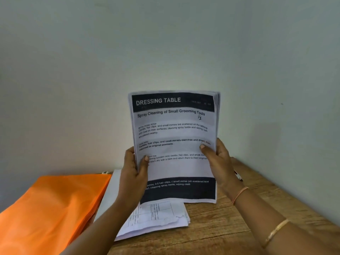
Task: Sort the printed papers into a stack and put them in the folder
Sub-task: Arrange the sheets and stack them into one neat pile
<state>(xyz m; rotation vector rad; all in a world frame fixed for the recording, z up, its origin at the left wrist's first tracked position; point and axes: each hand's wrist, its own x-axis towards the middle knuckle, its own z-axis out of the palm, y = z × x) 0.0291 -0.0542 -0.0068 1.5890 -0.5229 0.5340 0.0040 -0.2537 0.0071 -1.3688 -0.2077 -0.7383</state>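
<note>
Printed papers [174,137] are held upright over the wooden table [230,227].
An orange folder [55,205] is laid flat at the left. The sheaf's left edge is pinched by the left hand [132,173] and its right edge by the right hand [219,162]. Loose sheets [161,216] are left on the table beneath.

The orange folder [51,205] fills the tabletop [230,227] beside the left hand [132,173]. Loose papers [160,218] lie beneath. Bare tabletop lies under the right hand [219,162], with the wall [165,43] behind.
</note>
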